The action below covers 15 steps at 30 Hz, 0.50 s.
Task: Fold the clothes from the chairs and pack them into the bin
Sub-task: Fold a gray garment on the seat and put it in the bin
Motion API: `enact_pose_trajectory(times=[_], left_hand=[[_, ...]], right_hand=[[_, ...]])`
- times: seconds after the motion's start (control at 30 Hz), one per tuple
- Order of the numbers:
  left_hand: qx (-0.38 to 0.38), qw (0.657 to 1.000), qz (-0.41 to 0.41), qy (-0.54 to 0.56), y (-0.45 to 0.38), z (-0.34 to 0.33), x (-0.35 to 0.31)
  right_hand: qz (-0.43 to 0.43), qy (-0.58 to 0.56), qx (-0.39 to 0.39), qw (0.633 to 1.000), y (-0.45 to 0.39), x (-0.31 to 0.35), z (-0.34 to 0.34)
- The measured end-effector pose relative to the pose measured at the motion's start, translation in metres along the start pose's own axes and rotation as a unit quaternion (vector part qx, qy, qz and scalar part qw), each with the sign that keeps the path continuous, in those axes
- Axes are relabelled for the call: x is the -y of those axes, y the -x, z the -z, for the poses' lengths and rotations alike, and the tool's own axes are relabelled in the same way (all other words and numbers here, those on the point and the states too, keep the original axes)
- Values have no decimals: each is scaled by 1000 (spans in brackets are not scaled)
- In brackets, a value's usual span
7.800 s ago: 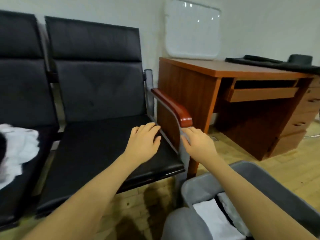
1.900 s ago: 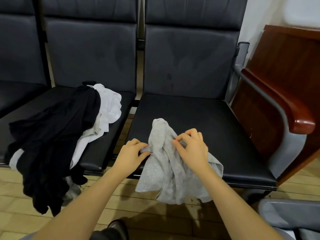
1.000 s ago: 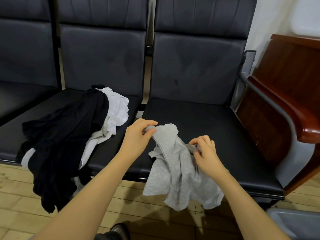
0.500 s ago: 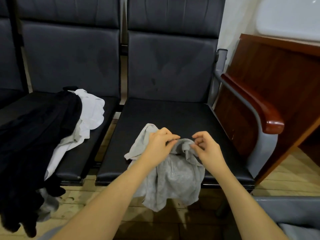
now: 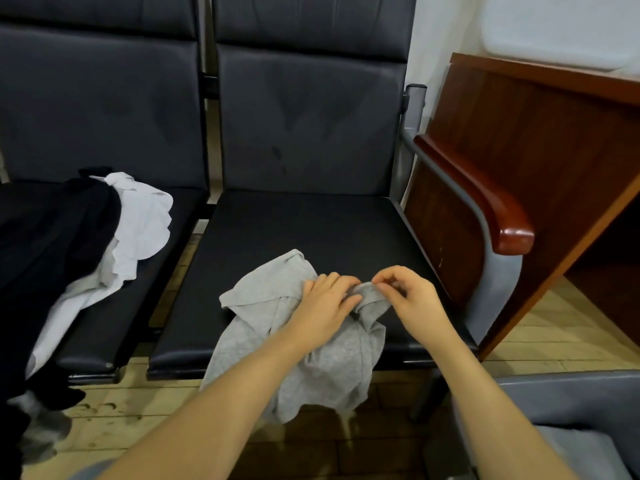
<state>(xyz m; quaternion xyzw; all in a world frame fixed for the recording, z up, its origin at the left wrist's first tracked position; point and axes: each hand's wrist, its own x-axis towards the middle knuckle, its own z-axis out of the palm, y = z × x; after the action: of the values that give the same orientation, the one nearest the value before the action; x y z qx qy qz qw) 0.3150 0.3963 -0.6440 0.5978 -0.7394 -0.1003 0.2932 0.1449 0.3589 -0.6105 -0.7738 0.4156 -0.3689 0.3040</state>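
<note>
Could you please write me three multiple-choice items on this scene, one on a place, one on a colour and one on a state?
1. Where does the gray garment lie?
A. on the right chair seat, hanging over its front edge
B. in the bin
C. on the desk

2. What colour is the garment next to the black clothes on the left seat?
A. red
B. white
C. green

3. What is the state of the gray garment?
A. neatly folded
B. rumpled, with both hands on it
C. hung on the armrest

Answers: 1 A, it drapes off the seat. 2 B, white garment. 3 B, the left hand and right hand pinch its bunched top.
</note>
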Motion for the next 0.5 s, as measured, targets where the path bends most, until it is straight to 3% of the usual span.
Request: enact_pose_trajectory(times=[0.07, 0.2, 0.37, 0.5], left_hand=[[-22, 1000, -7, 15, -1, -3, 3], [-78, 989, 58, 108, -9, -1, 4], [-88, 983, 69, 146, -19, 18, 0], [-97, 987, 64, 110, -20, 32, -2]], right_hand=[[-5, 17, 9, 1000, 0, -6, 0], [-11, 30, 24, 999, -1, -9, 1], [61, 39, 38, 997, -1, 0, 0], [111, 89, -4, 990, -2, 1, -1]])
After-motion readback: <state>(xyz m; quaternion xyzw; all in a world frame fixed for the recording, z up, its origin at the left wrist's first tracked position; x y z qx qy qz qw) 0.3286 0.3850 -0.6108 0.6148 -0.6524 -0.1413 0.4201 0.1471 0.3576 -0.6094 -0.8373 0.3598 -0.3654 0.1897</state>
